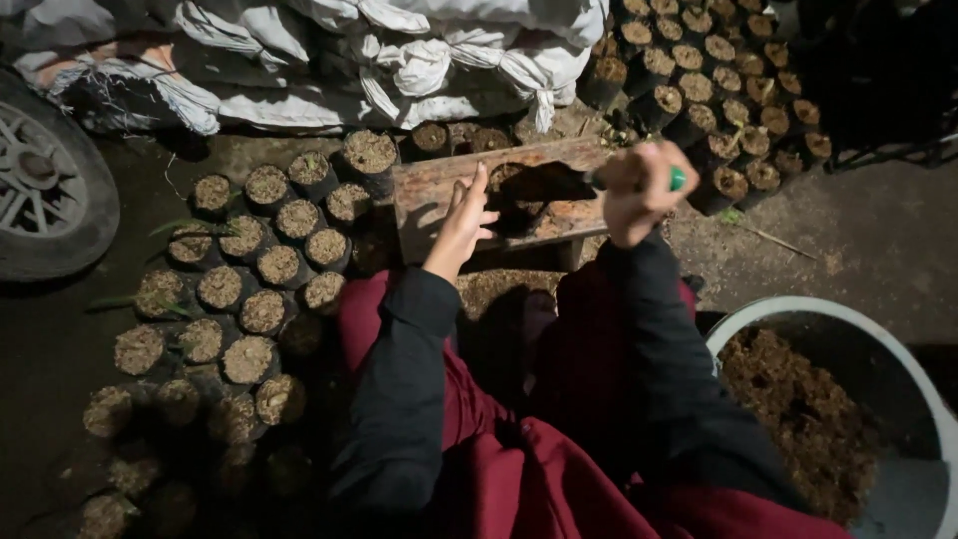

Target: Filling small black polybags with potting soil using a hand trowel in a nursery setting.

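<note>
My left hand (463, 222) is stretched forward with fingers apart, resting against the near edge of a low wooden bench (429, 190). It holds nothing. My right hand (637, 190) is closed around a green-handled tool (677, 179), whose dark blade (554, 184) points left over the bench top. A small black bag of soil (509, 190) lies on the bench between the two hands, partly in shadow. Black sleeves and a dark red garment cover my arms and lap.
Several soil-filled black nursery bags (249, 299) stand packed at the left, more at the back right (718, 90). A white basin (798, 307) of brown soil sits at the right. White sacks (399, 60) lie behind; a wheel (40, 180) is at the far left.
</note>
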